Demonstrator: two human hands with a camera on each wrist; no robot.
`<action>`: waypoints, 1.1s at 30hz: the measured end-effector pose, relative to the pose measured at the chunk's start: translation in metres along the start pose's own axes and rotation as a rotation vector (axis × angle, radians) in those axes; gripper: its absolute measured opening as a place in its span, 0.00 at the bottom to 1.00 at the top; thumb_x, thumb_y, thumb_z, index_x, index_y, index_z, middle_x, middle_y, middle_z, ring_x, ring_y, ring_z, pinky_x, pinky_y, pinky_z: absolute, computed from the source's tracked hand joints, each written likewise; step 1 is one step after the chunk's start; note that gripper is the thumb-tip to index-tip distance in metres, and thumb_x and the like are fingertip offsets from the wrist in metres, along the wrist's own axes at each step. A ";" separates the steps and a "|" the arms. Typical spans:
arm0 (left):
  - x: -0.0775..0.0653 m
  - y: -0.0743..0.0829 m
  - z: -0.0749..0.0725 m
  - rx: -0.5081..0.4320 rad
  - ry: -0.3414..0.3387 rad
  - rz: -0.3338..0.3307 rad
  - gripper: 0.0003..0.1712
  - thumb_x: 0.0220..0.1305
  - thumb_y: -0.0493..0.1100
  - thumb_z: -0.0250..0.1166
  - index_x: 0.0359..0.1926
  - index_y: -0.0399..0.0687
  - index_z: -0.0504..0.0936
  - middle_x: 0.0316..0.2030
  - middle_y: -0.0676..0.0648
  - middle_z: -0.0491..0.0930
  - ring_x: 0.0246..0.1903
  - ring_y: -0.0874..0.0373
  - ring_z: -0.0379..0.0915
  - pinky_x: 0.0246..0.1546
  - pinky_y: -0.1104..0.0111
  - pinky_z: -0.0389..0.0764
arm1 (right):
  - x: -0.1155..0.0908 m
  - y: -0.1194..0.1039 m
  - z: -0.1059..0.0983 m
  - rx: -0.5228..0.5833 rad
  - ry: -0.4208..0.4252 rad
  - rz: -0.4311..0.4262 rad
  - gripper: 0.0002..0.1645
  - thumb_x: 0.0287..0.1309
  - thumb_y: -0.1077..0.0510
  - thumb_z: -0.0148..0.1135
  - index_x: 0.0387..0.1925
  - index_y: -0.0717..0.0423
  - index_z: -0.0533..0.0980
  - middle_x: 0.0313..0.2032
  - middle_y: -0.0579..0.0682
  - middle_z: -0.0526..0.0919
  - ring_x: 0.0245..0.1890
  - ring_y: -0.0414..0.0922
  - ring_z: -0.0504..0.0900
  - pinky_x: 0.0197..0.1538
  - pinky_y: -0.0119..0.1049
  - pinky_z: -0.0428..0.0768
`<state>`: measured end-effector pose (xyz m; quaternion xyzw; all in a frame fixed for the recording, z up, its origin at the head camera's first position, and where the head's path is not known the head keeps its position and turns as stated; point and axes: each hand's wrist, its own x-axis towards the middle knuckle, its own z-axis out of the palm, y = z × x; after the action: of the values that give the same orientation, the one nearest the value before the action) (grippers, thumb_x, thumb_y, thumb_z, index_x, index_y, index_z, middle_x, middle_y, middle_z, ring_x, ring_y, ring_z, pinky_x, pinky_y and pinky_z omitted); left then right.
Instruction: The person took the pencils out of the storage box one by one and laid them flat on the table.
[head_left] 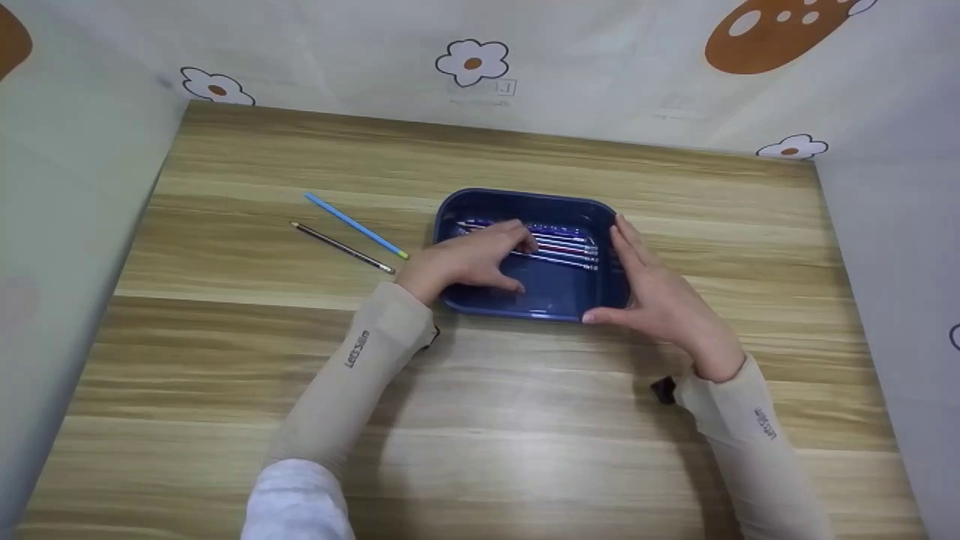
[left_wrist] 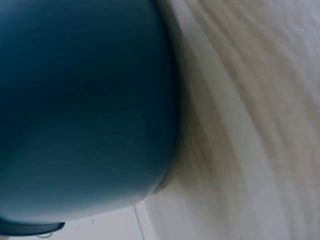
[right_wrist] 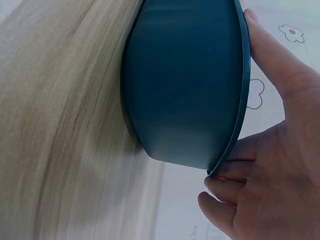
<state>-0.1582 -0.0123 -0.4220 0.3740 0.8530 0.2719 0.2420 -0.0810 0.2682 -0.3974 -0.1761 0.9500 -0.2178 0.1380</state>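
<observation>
A navy blue plastic box (head_left: 525, 194) sits on the table, and several striped pencils (head_left: 564, 251) lie side by side in its far half, eraser ends to the right. My left hand (head_left: 480, 255) reaches over the left rim, thumb spread away from bent fingers that are right at the pencils. Around the right end of the box, my right hand (head_left: 664, 300) grips the rim, thumb at the near corner and fingers along the right side. The right wrist view shows those fingers bent at the rim. Only the outer wall (left_wrist: 85, 105) fills the left wrist view; the left hand is hidden there.
Left of the box, a light blue pencil (head_left: 356, 225) with a green end and a dark pencil (head_left: 341, 247) with a white eraser lie on the wood-grain table (head_left: 225, 360). A flower-printed sheet (head_left: 360, 60) stands behind the table's far edge.
</observation>
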 end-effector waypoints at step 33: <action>0.007 0.001 0.009 0.169 0.003 -0.011 0.14 0.59 0.30 0.61 0.46 0.43 0.79 0.45 0.44 0.80 0.46 0.52 0.77 0.51 0.62 0.78 | 0.001 0.000 -0.001 0.016 0.020 -0.020 0.77 0.41 0.30 0.75 0.78 0.62 0.43 0.80 0.55 0.37 0.78 0.59 0.48 0.75 0.57 0.58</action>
<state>-0.1566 -0.0042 -0.4296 0.3878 0.8755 0.1980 0.2096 -0.0823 0.2677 -0.3968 -0.1825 0.9477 -0.2283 0.1278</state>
